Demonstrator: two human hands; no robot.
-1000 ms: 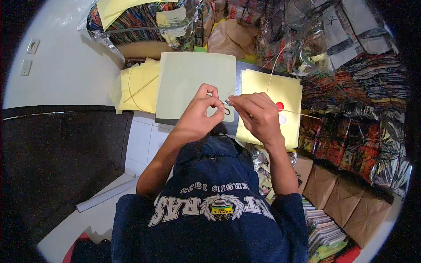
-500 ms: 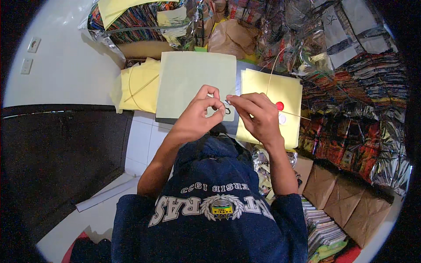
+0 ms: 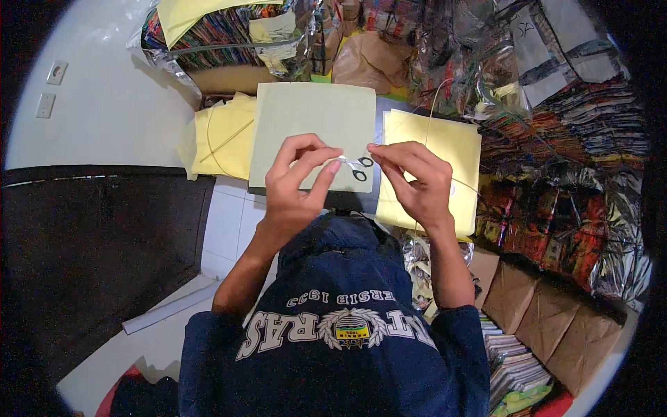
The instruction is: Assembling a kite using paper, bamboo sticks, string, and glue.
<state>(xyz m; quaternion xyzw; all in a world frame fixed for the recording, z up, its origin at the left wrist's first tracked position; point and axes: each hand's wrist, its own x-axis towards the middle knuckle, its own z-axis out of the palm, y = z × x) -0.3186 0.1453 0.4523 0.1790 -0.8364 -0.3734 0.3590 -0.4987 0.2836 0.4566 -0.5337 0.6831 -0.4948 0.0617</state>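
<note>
One pair of small scissors lies between the left hand and right hand, both pinching one thin string above two paper sheets.

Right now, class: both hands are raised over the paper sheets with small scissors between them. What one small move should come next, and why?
Probably bring the thin thread into the small scissors with the right hand. The left hand pinches near the scissors, and the thread runs up from the right fingers, apart from the blades. Whether the blades are open is too small to tell.
</note>
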